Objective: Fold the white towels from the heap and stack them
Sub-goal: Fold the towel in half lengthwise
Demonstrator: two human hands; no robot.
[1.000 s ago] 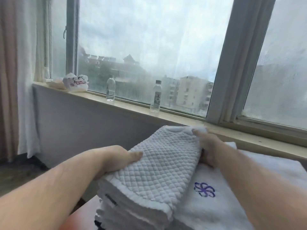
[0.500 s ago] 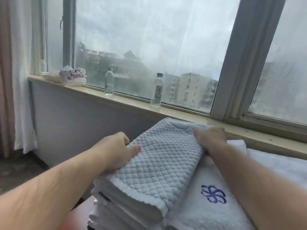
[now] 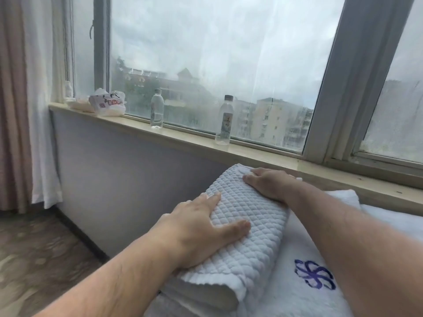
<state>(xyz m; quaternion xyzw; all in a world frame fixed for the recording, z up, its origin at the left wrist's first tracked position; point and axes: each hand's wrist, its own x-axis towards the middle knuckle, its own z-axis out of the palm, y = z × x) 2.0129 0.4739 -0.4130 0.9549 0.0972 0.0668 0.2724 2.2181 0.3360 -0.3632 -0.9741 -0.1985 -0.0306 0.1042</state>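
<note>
The quilted white towel (image 3: 247, 225), folded into a thick pad, lies on top of a stack of folded towels (image 3: 194, 298) at the bottom of the view. Only the upper layers of that stack show before the frame cuts it off, so what it stands on cannot be seen. The left hand (image 3: 201, 229) rests flat on the towel's near left part, grasping nothing, with its fingers straight and its thumb stretched across the top; the palm hides the cloth's left edge. The right hand (image 3: 267, 184) lies palm-down on the far end with its fingers extended. They seem to lie on the cloth rather than curl over its far edge, though the angle is poor. Touching the folded towel on the right is a smoother white towel with a purple emblem (image 3: 314, 274), partly covered by the right forearm and cut off at the bottom. Behind, the windowsill (image 3: 187, 140) bears two clear bottles — one (image 3: 157, 110) well apart from the other (image 3: 224, 121) — and a crumpled white bag (image 3: 107, 105) whose red print is too small to read, near the curtain (image 3: 20, 110).
</note>
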